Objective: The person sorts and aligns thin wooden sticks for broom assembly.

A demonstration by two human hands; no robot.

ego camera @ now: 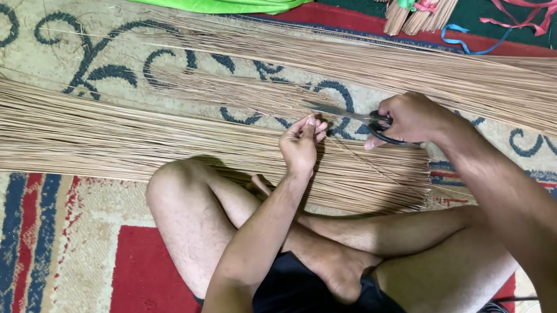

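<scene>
- Sticks [77, 135] are lying fanned across the patterned rug [32, 229], reaching both my hands.
- My left hand [302, 143] is pinching a thin stick, fingertips closed together.
- My right hand [412, 119] is gripping black-handled scissors [366, 121], fingers curled through the loops, blades pointing left.

Scissors [359, 120]: dark handles, grey blades, gripped in right hand [412, 119] at frame centre-right, blades pointing left toward left hand [301, 141]. Thin stick [335, 144]: pale tan, pinched in left-hand fingertips, running toward blades. Loose stick pile [113, 134]: long thin tan sticks, lying flat in wide fan across carpet, from left edge to centre, just above knees.
</scene>
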